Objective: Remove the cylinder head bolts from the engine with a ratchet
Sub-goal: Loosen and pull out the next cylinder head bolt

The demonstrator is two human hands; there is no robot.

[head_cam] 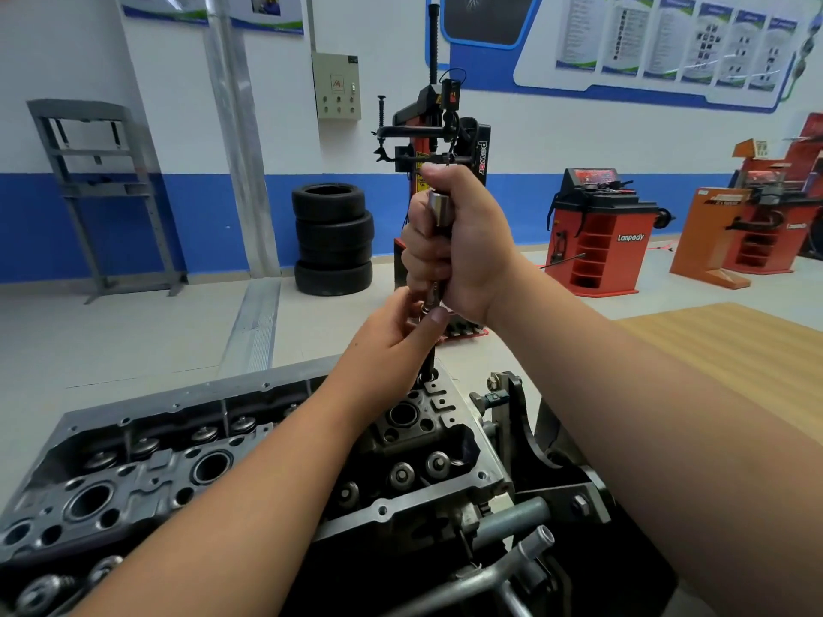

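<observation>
In the head view, a bolt-extraction step appears to be in hand. The right hand (454,242) is closed in a fist around the ratchet (438,209), held upright above the cylinder head (187,474). The left hand (396,345) pinches the tool's lower end just below, fingertips curled on it. A dark, slender shaft (433,360) is seen reaching down to a bolt hole at the head's far end. A straight upward lift is probably called for next. The head is dull grey cast metal, ribbed, with round bores; the ratchet's socket is smooth, bright steel.
</observation>
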